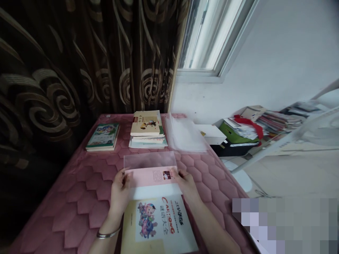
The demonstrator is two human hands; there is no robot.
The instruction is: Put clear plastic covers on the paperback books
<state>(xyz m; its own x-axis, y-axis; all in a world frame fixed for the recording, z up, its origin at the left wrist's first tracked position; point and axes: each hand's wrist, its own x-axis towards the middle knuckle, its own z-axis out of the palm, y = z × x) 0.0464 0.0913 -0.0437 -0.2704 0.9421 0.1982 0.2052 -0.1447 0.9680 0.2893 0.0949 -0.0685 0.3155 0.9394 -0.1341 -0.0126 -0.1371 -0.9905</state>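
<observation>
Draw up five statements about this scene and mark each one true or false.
1. The left hand and right hand hold opposite sides of the pink-and-white printed panel. True.
2. A silver metal bangle is worn on the right arm. False: the bangle is on the left arm.
3. The pile of translucent plastic sheets lies right of the tall stack of paper books. True.
4. The green-covered book tops the tall stack. False: it lies apart, to the left.
5. The curtain is plain white. False: it is dark with swirling patterns.
</observation>
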